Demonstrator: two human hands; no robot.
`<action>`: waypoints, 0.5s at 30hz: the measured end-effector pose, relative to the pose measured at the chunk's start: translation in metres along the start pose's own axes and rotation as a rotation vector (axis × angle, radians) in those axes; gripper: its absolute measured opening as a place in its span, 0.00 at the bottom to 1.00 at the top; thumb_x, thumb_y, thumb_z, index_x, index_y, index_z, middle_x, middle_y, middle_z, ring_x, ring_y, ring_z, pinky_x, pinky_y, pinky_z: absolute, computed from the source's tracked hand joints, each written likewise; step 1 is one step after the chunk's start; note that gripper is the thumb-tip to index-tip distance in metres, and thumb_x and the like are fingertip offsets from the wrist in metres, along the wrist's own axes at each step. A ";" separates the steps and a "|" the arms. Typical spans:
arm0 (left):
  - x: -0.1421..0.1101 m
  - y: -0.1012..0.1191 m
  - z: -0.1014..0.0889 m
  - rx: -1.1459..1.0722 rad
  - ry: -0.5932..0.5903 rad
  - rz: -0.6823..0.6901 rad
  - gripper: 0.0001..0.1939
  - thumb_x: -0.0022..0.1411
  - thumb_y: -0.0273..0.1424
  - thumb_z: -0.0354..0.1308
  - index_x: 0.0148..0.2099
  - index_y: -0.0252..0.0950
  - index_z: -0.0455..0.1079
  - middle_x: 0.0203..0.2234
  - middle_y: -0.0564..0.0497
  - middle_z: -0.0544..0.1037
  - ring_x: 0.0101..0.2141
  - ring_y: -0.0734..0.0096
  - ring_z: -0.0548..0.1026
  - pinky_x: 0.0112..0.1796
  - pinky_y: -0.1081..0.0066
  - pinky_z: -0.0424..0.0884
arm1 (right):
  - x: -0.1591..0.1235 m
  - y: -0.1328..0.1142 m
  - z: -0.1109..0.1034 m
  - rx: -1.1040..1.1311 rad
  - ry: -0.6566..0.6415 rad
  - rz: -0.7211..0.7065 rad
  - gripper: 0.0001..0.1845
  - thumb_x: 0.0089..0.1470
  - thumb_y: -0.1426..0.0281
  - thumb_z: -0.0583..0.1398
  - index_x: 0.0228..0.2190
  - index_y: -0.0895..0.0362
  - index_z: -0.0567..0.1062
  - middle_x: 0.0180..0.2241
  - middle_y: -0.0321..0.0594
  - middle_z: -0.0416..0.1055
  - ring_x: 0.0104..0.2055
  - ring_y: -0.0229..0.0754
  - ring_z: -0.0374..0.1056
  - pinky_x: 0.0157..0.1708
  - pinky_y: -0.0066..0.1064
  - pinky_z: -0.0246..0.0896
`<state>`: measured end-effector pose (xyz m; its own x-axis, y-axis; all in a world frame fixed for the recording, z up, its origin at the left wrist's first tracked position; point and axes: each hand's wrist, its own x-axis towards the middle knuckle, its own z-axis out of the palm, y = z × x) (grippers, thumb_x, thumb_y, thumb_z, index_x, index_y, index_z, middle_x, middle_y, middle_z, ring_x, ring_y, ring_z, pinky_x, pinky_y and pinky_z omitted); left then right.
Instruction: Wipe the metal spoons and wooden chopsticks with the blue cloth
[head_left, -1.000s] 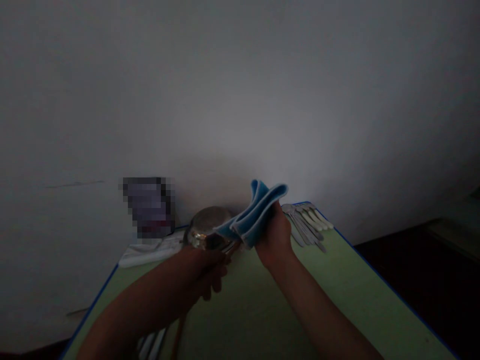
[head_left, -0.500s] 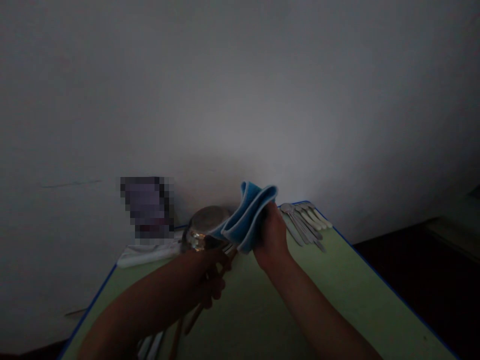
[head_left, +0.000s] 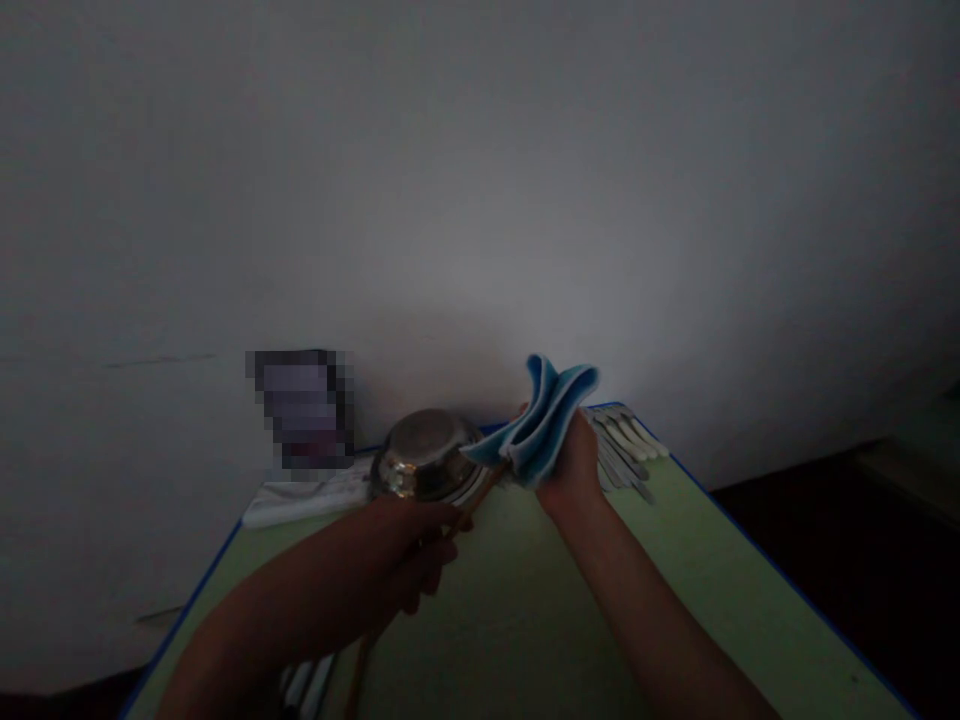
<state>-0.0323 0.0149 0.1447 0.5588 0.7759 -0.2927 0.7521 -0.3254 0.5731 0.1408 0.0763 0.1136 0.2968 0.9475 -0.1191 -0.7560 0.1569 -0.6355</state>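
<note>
Pretty dim shot, so I'm using the upside-down metal bowl as my reference for where everything sits. Left hand is just in front of the bowl, with its grip closed around a thin wooden stick, fingers curled underneath. The stick slants up past the bowl's near right side, and its top end disappears into a folded blue cloth. That cloth is bunched in the right hand, just right of the bowl; that grip is wrapped around the cloth, but the folds cover most of the fingers, so I can't tell how tightly it's squeezing. One cloth corner overlaps the bowl's right edge from this angle, can't say if they touch. Further right of the bowl there's a fan of spoons and forks on the green tabletop, partly blocked by the cloth and right hand. Left of the bowl lies a flat white bundle, with a blurred-out dark object standing behind it by the wall. Well in front of the bowl, on the near side, some pale handles poke out from under the left forearm, which hides the rest.
</note>
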 end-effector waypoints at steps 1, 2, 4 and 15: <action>-0.001 0.002 -0.001 0.021 0.014 -0.006 0.16 0.64 0.37 0.40 0.45 0.38 0.66 0.25 0.52 0.74 0.25 0.70 0.74 0.26 0.74 0.68 | 0.001 -0.002 0.000 0.013 0.016 -0.004 0.12 0.48 0.66 0.56 0.17 0.55 0.64 0.15 0.28 0.62 0.23 0.34 0.62 0.30 0.28 0.61; -0.001 0.004 -0.003 0.043 0.033 -0.007 0.17 0.65 0.38 0.40 0.46 0.39 0.66 0.26 0.52 0.74 0.25 0.70 0.74 0.26 0.73 0.68 | 0.001 -0.003 0.001 0.024 0.035 -0.011 0.11 0.47 0.67 0.56 0.17 0.55 0.64 0.14 0.28 0.62 0.23 0.34 0.62 0.29 0.27 0.61; -0.001 0.006 -0.005 0.082 0.098 0.028 0.17 0.65 0.38 0.41 0.48 0.41 0.65 0.31 0.51 0.75 0.29 0.68 0.74 0.30 0.72 0.68 | 0.001 -0.005 0.002 0.057 0.043 -0.027 0.10 0.48 0.67 0.56 0.18 0.55 0.65 0.15 0.27 0.62 0.21 0.33 0.61 0.26 0.26 0.60; -0.001 0.007 0.001 0.021 0.070 0.114 0.13 0.65 0.38 0.42 0.40 0.39 0.65 0.24 0.55 0.73 0.24 0.74 0.72 0.26 0.76 0.66 | 0.023 -0.014 -0.019 0.231 -0.206 -0.125 0.15 0.54 0.65 0.49 0.19 0.53 0.64 0.16 0.28 0.59 0.15 0.32 0.51 0.16 0.25 0.49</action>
<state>-0.0273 0.0118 0.1482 0.6158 0.7689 -0.1717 0.6925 -0.4244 0.5834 0.1693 0.0906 0.1057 0.2895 0.9496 0.1204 -0.8405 0.3124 -0.4426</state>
